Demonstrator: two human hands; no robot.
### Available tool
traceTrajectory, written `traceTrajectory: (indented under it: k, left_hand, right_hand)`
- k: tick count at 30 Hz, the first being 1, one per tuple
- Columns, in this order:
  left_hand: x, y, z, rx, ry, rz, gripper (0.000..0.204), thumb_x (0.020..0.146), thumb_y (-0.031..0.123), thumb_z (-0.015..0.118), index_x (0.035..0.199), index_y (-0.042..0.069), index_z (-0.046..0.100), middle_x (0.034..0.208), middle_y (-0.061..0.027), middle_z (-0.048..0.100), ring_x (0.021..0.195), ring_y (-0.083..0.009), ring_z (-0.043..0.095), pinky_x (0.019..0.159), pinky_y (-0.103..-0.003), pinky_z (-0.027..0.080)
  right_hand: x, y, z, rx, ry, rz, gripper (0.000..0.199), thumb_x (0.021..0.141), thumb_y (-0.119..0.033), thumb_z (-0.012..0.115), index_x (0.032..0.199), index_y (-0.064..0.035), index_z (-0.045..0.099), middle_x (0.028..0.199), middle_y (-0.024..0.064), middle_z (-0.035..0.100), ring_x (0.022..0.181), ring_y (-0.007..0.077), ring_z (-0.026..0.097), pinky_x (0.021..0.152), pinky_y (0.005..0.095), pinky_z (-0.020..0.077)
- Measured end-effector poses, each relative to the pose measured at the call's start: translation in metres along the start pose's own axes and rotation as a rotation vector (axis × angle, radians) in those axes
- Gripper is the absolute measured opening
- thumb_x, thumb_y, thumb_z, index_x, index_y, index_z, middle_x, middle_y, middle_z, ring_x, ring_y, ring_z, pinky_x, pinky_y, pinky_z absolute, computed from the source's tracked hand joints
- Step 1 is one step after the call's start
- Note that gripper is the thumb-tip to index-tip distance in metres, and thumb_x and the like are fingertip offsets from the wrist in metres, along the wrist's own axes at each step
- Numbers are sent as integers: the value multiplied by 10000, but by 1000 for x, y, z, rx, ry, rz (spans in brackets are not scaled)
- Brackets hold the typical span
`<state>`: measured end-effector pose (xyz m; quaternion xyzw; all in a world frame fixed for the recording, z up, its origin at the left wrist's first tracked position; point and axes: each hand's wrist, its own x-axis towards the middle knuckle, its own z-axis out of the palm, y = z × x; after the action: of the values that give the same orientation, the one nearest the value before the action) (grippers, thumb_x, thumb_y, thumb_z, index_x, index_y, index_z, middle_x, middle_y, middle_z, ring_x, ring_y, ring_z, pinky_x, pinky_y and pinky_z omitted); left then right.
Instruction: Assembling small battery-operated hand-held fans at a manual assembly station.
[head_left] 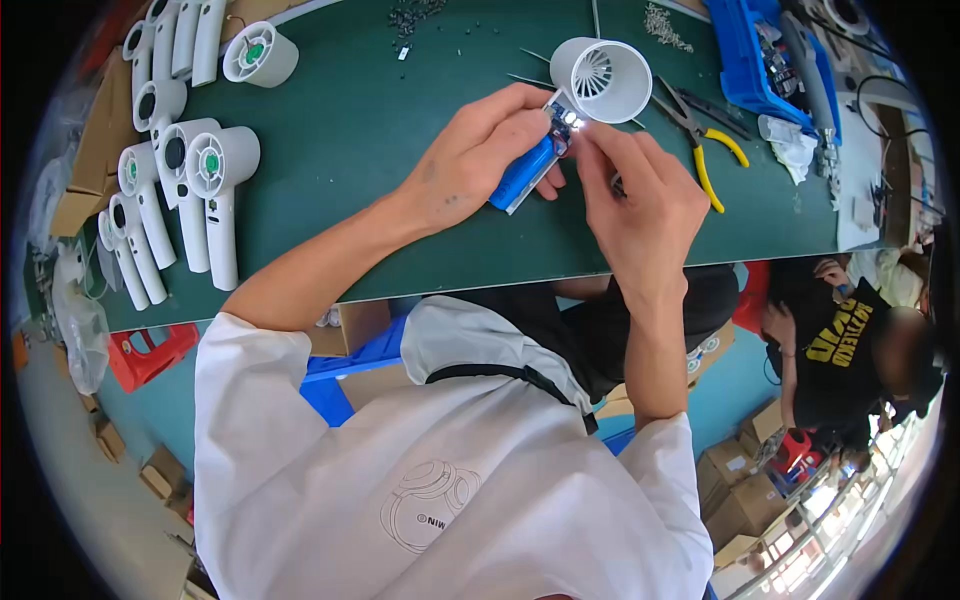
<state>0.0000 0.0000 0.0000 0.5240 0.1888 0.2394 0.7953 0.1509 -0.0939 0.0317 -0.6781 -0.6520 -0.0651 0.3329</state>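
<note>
My left hand point(487, 150) is closed round the opened handle of a white handheld fan, where a blue battery point(524, 173) lies bare. At the handle's top end, a small circuit board point(563, 116) shows bright white lights. Just beyond it is the fan's round white head point(601, 82), its vaned opening facing me; the join is partly hidden by my fingers. My right hand point(645, 195) is pinched at the board's right edge. What its fingertips hold is hidden, and a small dark piece shows under its curled fingers.
Several white handheld fans point(222, 200) lie at the left of the green table point(400, 110). Yellow-handled pliers point(705, 150) rest right of my hands, near a blue bin point(745, 60). Small dark parts point(408, 18) and screws point(664, 26) lie in heaps at the back. A co-worker point(835, 335) sits at the right.
</note>
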Motion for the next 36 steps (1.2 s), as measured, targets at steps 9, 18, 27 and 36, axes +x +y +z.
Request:
traceTrajectory:
  k: [9, 18, 27, 36]
  left_hand:
    - [1, 1, 4, 141, 79, 25, 309, 1014, 226, 430, 1110, -57, 510, 869, -116, 629, 679, -174, 660, 619, -272, 542]
    - [-2, 4, 3, 126, 96, -9, 310, 1014, 223, 423, 1097, -60, 515, 861, -122, 639, 660, -165, 655, 585, -272, 537]
    - [1, -7, 11, -45, 269, 94, 279, 1008, 203, 438, 1111, -48, 504, 967, -111, 667, 843, -134, 649, 747, -255, 522]
    - [-14, -6, 16, 204, 233, 8, 292, 1022, 188, 399, 1180, -50, 459, 1175, -213, 621, 1078, -218, 619, 951, -333, 487]
  right_hand:
    - [1, 1, 3, 26, 28, -60, 145, 756, -19, 748, 887, -66, 707, 648, 30, 591, 496, 140, 509, 453, 255, 376]
    - [2, 0, 1, 32, -17, -70, 156, 756, -20, 749, 901, -67, 711, 649, 34, 585, 507, 137, 514, 457, 265, 375]
    - [-28, -52, -20, 444, -94, 380, 102, 876, 31, 602, 947, 49, 674, 780, 90, 673, 684, 127, 658, 649, 245, 524]
    - [-45, -43, 17, 478, 146, 475, 204, 888, -28, 621, 1072, 61, 628, 906, 148, 684, 782, 175, 676, 685, 265, 523]
